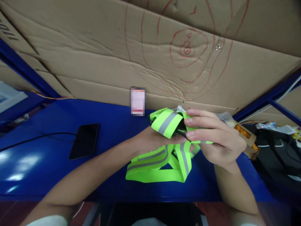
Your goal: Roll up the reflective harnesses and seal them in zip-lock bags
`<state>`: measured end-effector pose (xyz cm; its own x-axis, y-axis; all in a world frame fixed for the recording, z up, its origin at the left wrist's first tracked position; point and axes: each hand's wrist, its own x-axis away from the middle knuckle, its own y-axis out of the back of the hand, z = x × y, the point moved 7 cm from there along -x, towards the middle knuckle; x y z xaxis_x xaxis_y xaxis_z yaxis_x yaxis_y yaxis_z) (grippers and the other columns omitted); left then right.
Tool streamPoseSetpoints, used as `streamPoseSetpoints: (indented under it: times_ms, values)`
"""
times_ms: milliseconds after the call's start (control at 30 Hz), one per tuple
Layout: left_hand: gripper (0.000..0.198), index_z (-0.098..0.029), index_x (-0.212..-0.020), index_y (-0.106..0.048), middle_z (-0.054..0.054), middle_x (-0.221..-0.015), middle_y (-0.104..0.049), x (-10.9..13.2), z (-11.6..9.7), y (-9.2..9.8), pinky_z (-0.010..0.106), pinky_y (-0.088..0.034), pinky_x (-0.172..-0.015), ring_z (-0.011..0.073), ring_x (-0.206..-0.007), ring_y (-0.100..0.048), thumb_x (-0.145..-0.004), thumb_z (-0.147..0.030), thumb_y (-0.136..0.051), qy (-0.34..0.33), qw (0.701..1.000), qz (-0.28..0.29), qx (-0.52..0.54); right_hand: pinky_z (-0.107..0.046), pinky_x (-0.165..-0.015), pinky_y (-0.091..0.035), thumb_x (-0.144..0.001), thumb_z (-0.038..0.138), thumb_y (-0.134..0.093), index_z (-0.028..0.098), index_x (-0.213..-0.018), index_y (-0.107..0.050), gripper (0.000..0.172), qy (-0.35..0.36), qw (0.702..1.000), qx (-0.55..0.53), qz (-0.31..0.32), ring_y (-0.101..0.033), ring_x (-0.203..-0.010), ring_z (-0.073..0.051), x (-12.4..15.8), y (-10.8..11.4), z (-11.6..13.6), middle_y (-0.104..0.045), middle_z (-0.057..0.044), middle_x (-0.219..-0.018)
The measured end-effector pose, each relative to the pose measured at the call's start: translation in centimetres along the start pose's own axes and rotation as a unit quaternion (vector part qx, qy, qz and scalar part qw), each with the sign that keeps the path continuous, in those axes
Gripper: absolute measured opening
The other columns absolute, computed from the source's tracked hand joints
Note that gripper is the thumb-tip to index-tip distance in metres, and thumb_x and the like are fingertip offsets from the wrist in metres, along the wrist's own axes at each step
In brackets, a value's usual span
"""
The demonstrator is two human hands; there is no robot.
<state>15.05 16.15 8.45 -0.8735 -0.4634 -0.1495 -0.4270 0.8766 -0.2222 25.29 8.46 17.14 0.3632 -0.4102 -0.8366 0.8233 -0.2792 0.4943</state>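
A neon green reflective strap harness (155,175) with grey stripes is bunched between my two hands above the blue table. My left hand (157,136) reaches in from the left and is closed on the straps; the bands hide most of its fingers. From the right, my right hand (218,133) bends its fingers over the upper band and grips it. Black parts show among the folds, but I cannot make out their shape. Below the hands, loops of the harness hang or rest near the tabletop.
A black phone (84,141) with a cable lies left on the blue table (113,125). A small blurred-out card or device (138,101) leans against the cardboard wall (94,62). At right are clear plastic (225,118), a small cardboard box (246,138) and a black bag (277,157).
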Motion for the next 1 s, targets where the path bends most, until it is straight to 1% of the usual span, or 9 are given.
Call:
streamPoseSetpoints:
  times_ms: [167, 233, 367, 467, 600, 700, 800, 900, 1000]
  values:
    - [0.055, -0.02, -0.122, -0.073, 0.012, -0.128, -0.073, 1.2, -1.3, -2.9, 0.047, -0.051, -0.109, 0.0347, -0.126, -0.066, -0.08, -0.056, -0.081, 0.004, 0.971, 0.162, 0.178, -0.05, -0.106, -0.059, -0.093, 0.02, -0.067, 0.029, -0.119, -0.077, 0.029, 0.028, 0.999, 0.01, 0.014, -0.07, -0.121, -0.029, -0.4, 0.8, -0.5, -0.077, -0.002, -0.12]
    - [0.065, -0.021, -0.121, -0.074, 0.011, -0.126, -0.075, 1.3, -1.5, -3.1, 0.047, -0.053, -0.108, 0.0359, -0.125, -0.067, -0.077, -0.068, -0.078, 0.001, 0.956, 0.181, 0.231, -0.049, -0.109, -0.057, -0.092, 0.019, -0.069, 0.029, -0.117, -0.077, 0.028, 0.016, 1.0, 0.003, 0.025, -0.068, -0.124, -0.029, -0.5, 0.9, -0.5, -0.076, -0.003, -0.121]
    - [0.043, -0.019, -0.112, -0.078, 0.01, -0.102, -0.081, 0.5, 0.0, -2.0, 0.038, -0.058, -0.096, 0.0276, -0.103, -0.077, -0.088, -0.054, -0.074, 0.063, 0.96, 0.1, 0.255, -0.052, -0.126, -0.038, -0.097, 0.019, -0.063, 0.027, -0.128, -0.072, 0.033, -0.063, 0.98, -0.027, 0.186, -0.052, -0.144, -0.028, -0.5, 0.2, -1.0, -0.062, -0.005, -0.147]
    - [0.035, -0.018, -0.117, -0.076, 0.011, -0.107, -0.08, 0.3, 1.0, -1.2, 0.039, -0.059, -0.094, 0.0266, -0.1, -0.077, -0.09, -0.04, -0.075, 0.103, 0.972, 0.038, 0.208, -0.052, -0.13, -0.028, -0.096, 0.025, -0.067, 0.031, -0.145, -0.059, 0.05, -0.131, 0.941, -0.096, 0.298, -0.034, -0.155, -0.028, 0.5, 0.3, -1.4, -0.04, -0.003, -0.165]
    - [0.046, -0.022, -0.12, -0.074, 0.008, -0.127, -0.075, 0.2, -0.1, 0.2, 0.043, -0.055, -0.105, 0.0302, -0.12, -0.07, -0.078, -0.036, -0.087, 0.035, 0.997, -0.062, 0.03, -0.049, -0.126, -0.037, -0.092, 0.045, -0.072, 0.036, -0.154, -0.046, 0.067, -0.227, 0.948, -0.176, 0.138, -0.037, -0.154, -0.027, 0.6, 2.1, -3.4, -0.04, -0.002, -0.165]
    - [0.043, -0.019, -0.113, -0.076, 0.008, -0.124, -0.076, 0.3, -1.5, 0.9, 0.046, -0.052, -0.109, 0.032, -0.122, -0.068, -0.076, -0.038, -0.087, -0.024, 0.99, -0.115, -0.084, -0.044, -0.115, -0.052, -0.085, 0.042, -0.081, 0.033, -0.147, -0.054, 0.068, -0.307, 0.93, -0.14, 0.145, -0.06, -0.137, -0.026, 1.3, 0.3, -4.9, -0.061, -0.005, -0.149]
    - [0.046, -0.02, -0.119, -0.074, 0.008, -0.128, -0.074, 0.2, -1.9, 1.4, 0.046, -0.051, -0.11, 0.0313, -0.125, -0.066, -0.078, -0.037, -0.085, -0.032, 0.986, -0.118, -0.112, -0.038, -0.1, -0.062, -0.083, 0.033, -0.084, 0.03, -0.13, -0.068, 0.05, -0.337, 0.92, -0.15, 0.132, -0.073, -0.115, -0.024, 1.3, -1.2, -5.3, -0.075, -0.002, -0.125]
    - [0.048, -0.021, -0.122, -0.074, 0.008, -0.129, -0.073, -0.2, -1.1, 1.1, 0.043, -0.052, -0.109, 0.0305, -0.126, -0.066, -0.078, -0.037, -0.085, 0.008, 0.996, -0.02, -0.09, -0.035, -0.092, -0.064, -0.082, 0.028, -0.085, 0.03, -0.122, -0.073, 0.043, -0.33, 0.927, -0.156, 0.08, -0.074, -0.11, -0.022, 1.1, -1.3, -4.9, -0.075, -0.002, -0.126]
    - [0.057, -0.023, -0.128, -0.072, 0.011, -0.131, -0.072, 0.0, 0.1, -0.5, 0.043, -0.055, -0.106, 0.0331, -0.127, -0.066, -0.078, -0.047, -0.085, 0.059, 0.984, 0.165, 0.009, -0.024, -0.055, -0.062, -0.086, 0.026, -0.079, 0.032, -0.122, -0.073, 0.037, -0.341, 0.925, -0.151, 0.067, -0.074, -0.069, -0.013, 1.6, -1.2, -4.5, -0.075, -0.001, -0.125]
